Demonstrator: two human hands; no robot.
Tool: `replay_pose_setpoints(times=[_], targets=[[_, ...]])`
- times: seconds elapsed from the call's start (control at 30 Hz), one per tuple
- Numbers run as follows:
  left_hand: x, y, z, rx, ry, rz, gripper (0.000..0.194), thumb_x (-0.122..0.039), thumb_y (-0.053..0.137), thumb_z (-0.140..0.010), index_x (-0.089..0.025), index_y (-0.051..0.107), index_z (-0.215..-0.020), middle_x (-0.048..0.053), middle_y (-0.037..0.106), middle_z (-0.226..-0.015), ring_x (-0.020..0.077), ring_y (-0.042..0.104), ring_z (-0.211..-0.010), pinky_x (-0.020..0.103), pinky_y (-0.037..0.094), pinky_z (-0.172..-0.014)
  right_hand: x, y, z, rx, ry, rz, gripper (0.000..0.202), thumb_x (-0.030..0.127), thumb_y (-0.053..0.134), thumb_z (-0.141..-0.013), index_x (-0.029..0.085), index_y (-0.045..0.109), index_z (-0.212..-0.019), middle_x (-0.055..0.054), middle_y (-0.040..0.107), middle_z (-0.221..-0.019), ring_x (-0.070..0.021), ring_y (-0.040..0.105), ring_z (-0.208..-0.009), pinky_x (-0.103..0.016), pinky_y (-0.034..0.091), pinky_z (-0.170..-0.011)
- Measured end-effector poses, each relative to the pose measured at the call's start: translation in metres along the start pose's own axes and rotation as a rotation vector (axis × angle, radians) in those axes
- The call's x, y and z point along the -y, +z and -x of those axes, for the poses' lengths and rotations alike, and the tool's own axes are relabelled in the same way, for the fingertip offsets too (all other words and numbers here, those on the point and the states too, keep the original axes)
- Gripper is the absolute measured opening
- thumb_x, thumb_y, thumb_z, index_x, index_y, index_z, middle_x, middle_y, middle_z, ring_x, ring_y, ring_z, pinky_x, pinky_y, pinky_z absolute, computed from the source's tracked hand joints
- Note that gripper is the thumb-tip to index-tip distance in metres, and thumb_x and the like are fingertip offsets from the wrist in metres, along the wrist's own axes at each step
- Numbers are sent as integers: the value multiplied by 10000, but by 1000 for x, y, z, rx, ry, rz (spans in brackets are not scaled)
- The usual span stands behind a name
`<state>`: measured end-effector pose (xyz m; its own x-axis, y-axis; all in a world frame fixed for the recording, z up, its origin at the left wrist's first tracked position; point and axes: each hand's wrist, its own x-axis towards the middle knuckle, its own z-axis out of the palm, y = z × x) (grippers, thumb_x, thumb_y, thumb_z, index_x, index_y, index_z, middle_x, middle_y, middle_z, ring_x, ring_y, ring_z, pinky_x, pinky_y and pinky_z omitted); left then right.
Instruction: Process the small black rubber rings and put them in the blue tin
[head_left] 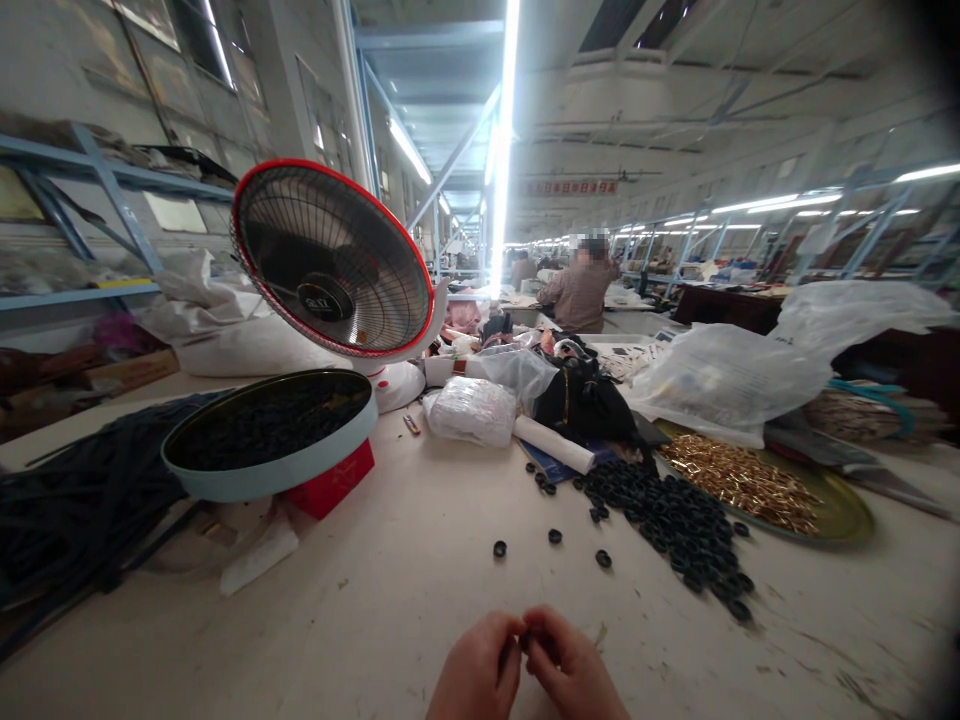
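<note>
Low in the middle of the head view, my left hand [480, 665] and my right hand [564, 662] meet at the fingertips just above the table [390, 620]. Both are closed in a pinch around a small dark piece [524, 641], mostly hidden by the fingers. Beyond them lie a few loose black rings, the nearest being one ring [500, 549] and another ring [604, 559]. To the right spreads a heap of similar black rings [675, 520]. Behind that heap, small gold-coloured metal pieces [739, 480] fill part of a round, shallow lid [851, 510].
At left, a round tin [270, 485] of small dark pieces rests on a red box [334, 482], beside dark strips [90, 490]. A red-rimmed fan-shaped heater [337, 260] stands behind. Plastic-wrapped packs [472, 410] and a black bag [585, 400] lie ahead. Another person [581, 285] is farther back.
</note>
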<state>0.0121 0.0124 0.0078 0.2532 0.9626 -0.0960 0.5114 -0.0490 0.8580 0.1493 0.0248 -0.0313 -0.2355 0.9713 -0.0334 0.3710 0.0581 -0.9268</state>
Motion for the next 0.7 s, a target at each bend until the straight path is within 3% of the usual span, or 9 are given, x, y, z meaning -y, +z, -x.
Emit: replay_pose_setpoints(times=[0.1, 0.2, 0.3, 0.47, 0.7], targets=[[1, -7, -3, 46, -135, 286, 91, -201, 442, -687, -154, 482, -753, -26, 492, -588, 82, 417, -452, 203, 362, -424, -1, 3, 3, -24, -26, -135, 219, 351, 417, -765, 173, 540, -801, -17, 554, -677, -130, 523, -629, -247, 404, -592], [4, -12, -5, 97, -150, 382, 92, -219, 493, -648, -148, 471, -701, -45, 456, -567, 61, 377, -440, 178, 329, -385, 2, 5, 6, -40, -35, -240, 242, 393, 447, -757, 170, 535, -785, -10, 542, -656, -121, 511, -609, -240, 397, -579], [8, -12, -3, 103, -140, 311, 99, -226, 503, -643, -146, 476, -695, -47, 453, -568, 65, 384, -467, 181, 330, -415, 4, 3, 7, -18, -63, -257, 244, 397, 454, -762, 170, 541, -784, -25, 568, -689, -132, 528, -650, -248, 416, -610], [9, -8, 1, 46, -92, 171, 47, -160, 466, -617, -164, 429, -646, -57, 401, -554, 77, 363, -531, 201, 304, -502, 7, -2, 6, 114, -103, -78, 250, 317, 404, -795, 178, 586, -896, -65, 636, -872, -165, 570, -820, -273, 435, -738], [1, -8, 0, -130, -143, -12, 55, -189, 414, -664, -180, 381, -622, -40, 379, -580, 106, 371, -587, 230, 303, -565, 17, 2, 5, 82, -104, 40, 274, 361, 406, -797, 176, 594, -873, -60, 637, -826, -154, 569, -757, -247, 426, -693]])
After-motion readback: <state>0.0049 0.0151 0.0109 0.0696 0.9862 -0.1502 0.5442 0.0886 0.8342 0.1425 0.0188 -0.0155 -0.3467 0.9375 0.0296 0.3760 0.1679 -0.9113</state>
